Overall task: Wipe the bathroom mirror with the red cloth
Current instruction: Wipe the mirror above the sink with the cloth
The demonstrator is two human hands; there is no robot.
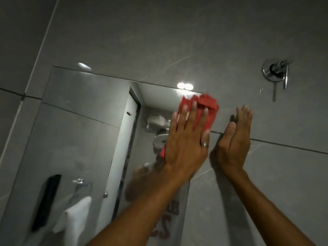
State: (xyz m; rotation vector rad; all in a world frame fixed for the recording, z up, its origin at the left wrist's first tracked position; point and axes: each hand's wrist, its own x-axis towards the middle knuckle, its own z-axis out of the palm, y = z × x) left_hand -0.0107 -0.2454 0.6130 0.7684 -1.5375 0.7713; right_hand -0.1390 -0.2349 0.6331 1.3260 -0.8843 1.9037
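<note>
Pressing flat against the upper right corner of the mirror (74, 121), the left hand (186, 139) pins the red cloth (207, 105) to the glass. Fingers (195, 112) spread, palm down on the cloth; not a closed grip, the cloth is trapped between hand and mirror. A ring (203, 144) shows on one finger of this hand. Cloth bunches out above the fingertips and overlaps the mirror's right edge; a small red corner also shows below the heel of the hand.

Right hand (234, 139) is open, fingers straight and together, resting edge-on against the grey wall tile (177, 41) just right of the mirror. It holds nothing. The two hands are near each other, not touching.

A chrome mixer valve (276, 71) with a lever hanging down sits on the wall up and to the right, well apart from both hands.

Reflected in the mirror: a white towel (74, 215) on a ring holder, a dark object at lower left, a doorway, ceiling lights. Reflection blurred in places.
</note>
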